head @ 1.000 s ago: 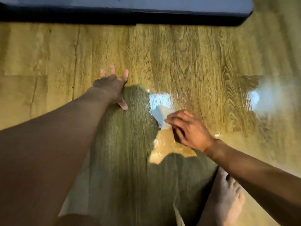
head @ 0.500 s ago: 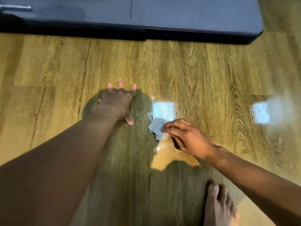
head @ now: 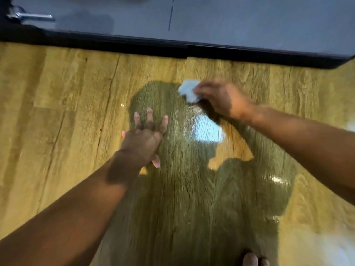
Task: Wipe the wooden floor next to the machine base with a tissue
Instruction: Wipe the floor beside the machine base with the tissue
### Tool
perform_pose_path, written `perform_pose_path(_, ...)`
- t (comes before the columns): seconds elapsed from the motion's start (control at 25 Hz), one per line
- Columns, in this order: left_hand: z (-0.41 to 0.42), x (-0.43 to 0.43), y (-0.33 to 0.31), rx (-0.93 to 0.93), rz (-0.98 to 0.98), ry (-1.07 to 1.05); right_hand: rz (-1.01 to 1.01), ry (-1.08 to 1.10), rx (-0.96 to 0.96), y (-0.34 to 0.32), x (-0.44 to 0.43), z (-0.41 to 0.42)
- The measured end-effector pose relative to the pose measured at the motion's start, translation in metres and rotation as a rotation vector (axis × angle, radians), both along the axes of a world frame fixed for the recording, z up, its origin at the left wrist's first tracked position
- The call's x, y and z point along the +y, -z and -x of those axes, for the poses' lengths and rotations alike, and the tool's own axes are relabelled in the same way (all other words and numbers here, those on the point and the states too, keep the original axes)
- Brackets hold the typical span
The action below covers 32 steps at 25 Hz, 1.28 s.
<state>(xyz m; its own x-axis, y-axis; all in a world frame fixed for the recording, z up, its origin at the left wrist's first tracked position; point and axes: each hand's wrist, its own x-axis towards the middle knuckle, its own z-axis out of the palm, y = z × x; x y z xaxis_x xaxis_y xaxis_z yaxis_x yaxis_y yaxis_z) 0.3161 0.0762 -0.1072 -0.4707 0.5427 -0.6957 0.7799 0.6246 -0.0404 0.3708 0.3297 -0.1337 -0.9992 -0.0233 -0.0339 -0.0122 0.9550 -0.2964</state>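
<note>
A crumpled white tissue (head: 187,90) is pressed onto the wooden floor (head: 57,112) under the fingertips of my right hand (head: 221,98), a short way in front of the dark machine base (head: 230,52). My left hand (head: 144,137) lies flat on the floor with its fingers spread, below and to the left of the tissue, holding nothing. Both forearms reach in from the bottom corners. The picture is blurred by motion.
The grey machine top (head: 249,22) fills the upper edge, with a metal handle (head: 28,16) at its far left. My shadow covers the middle boards, with a bright glare patch (head: 207,129) between the hands. Bare toes (head: 251,260) show at the bottom right.
My right hand has slid the tissue away from me, toward the machine base. The left hand stays planted flat. The view has tilted so the base takes up more of the frame.
</note>
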Motion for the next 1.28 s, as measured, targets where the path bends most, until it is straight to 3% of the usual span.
perform_pose_path(0.16,0.004,-0.002,-0.004,-0.023,0.033,0.048,0.015,0.344,0.127,0.001,0.010,0.026)
perform_pose_path(0.36,0.002,-0.005,0.003,0.035,0.044,0.061,0.114,-0.112,0.052,0.003,-0.042,-0.041)
perform_pose_path(0.52,0.004,-0.011,0.010,0.025,-0.054,0.062,0.072,0.228,0.119,-0.002,-0.024,0.025)
perform_pose_path(0.6,0.007,-0.008,0.009,-0.014,-0.050,0.009,0.099,0.348,0.138,0.003,-0.046,0.013)
perform_pose_path(0.8,0.004,-0.009,0.005,0.006,-0.079,-0.005,0.179,0.005,0.110,-0.001,-0.099,-0.086)
perform_pose_path(1.0,0.005,-0.018,-0.008,-0.019,-0.085,0.070,0.052,0.309,0.047,0.002,-0.103,-0.079)
perform_pose_path(1.04,0.006,-0.022,-0.008,-0.034,-0.081,0.073,0.048,0.267,0.051,0.005,-0.122,-0.105)
perform_pose_path(1.2,0.009,-0.042,-0.002,-0.018,-0.069,0.075,0.019,-0.329,0.058,-0.002,-0.152,-0.175)
perform_pose_path(1.28,0.009,-0.048,-0.002,-0.017,-0.075,0.075,-0.048,-0.168,0.031,-0.007,-0.132,-0.145)
